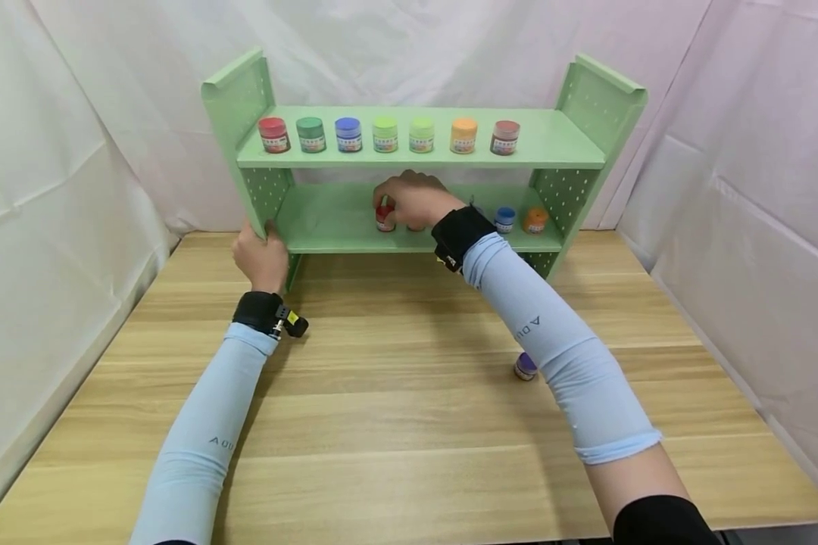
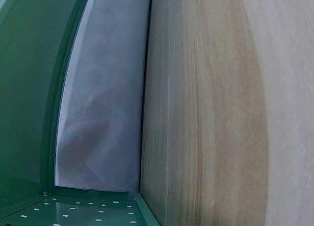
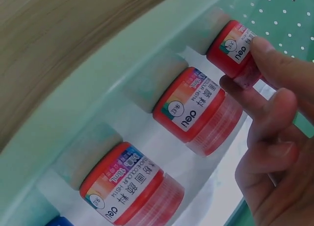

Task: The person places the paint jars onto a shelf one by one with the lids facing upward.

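Note:
On the lower board of a green two-tier shelf (image 1: 341,227), my right hand (image 1: 412,198) pinches a small red paint jar (image 1: 385,219) between thumb and fingers. The right wrist view shows this jar (image 3: 233,47) at the fingertips, its base at or close to the board. Two more red paint jars, a middle one (image 3: 189,108) and a nearer one (image 3: 130,182), stand beside it in a row. My left hand (image 1: 262,259) grips the front edge of the shelf's left side panel. The left wrist view shows only the shelf (image 2: 29,113) and table, no fingers.
Several paint jars line the upper board, from a red one (image 1: 274,136) to a brown one (image 1: 505,138). A blue jar (image 1: 504,219) and an orange jar (image 1: 535,220) stand lower right. A purple-lidded jar (image 1: 526,367) is on the wooden table (image 1: 382,424), beside my right forearm.

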Tool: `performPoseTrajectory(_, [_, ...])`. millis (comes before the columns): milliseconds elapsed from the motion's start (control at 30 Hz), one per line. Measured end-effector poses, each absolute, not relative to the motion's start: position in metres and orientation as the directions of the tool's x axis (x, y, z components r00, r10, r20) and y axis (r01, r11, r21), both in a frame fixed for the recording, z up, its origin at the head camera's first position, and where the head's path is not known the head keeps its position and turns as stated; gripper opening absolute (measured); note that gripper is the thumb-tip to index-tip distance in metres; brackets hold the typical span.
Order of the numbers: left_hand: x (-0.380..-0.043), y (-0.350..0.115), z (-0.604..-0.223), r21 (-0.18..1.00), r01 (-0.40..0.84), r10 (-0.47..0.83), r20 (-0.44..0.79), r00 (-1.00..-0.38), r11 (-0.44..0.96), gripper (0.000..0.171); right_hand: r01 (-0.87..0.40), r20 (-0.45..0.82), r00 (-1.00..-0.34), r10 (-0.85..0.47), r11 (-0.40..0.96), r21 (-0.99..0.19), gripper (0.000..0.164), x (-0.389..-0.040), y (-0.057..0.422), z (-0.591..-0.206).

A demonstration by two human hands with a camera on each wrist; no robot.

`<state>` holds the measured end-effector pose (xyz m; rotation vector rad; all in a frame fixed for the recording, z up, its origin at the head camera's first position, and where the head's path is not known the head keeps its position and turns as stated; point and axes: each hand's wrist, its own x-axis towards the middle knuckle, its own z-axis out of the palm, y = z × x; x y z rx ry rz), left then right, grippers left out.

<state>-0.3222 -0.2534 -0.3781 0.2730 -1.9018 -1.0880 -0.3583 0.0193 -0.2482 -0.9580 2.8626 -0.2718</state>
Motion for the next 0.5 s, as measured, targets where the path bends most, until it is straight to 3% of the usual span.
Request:
performPoseTrajectory(333, [-0.3219, -0.2553, -0.3801, 0.764, 0.229, -0.558, 0.609, -0.564, 0.603, 0.029, -0.589, -0.039, -0.792, -0.609, 0.779, -0.215, 0.03, -0.3639, 0.0181, -0.2514])
performPoseTrajectory(500, [-0.3226, -0.2552, -0.38, 0.764, 0.238, -0.555, 0.612, -0.564, 0.6, 0.029, -0.574, -0.054, -0.796, -0.603, 0.78, -0.25, 0.043, -0.3631, 0.0205, -0.2507])
